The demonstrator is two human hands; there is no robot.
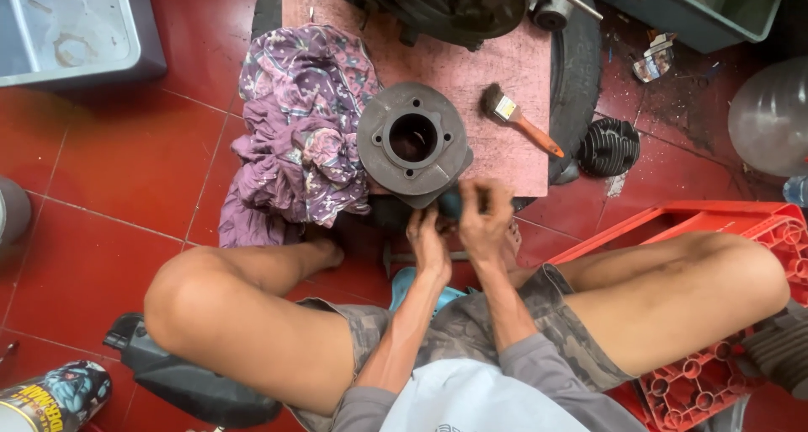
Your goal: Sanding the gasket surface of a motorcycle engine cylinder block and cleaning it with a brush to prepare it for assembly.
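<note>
While the left hand (427,240) and right hand (483,216) close on its lower edge, a finned engine cylinder (413,143), likely heavy, rigid and greasy, rests on the red board (505,70) beside a purple rag (295,120).

A grey, finned engine cylinder (412,143) with a round central bore and four bolt holes is set upright at the near edge of the reddish board (497,78), slightly overhanging it.
</note>
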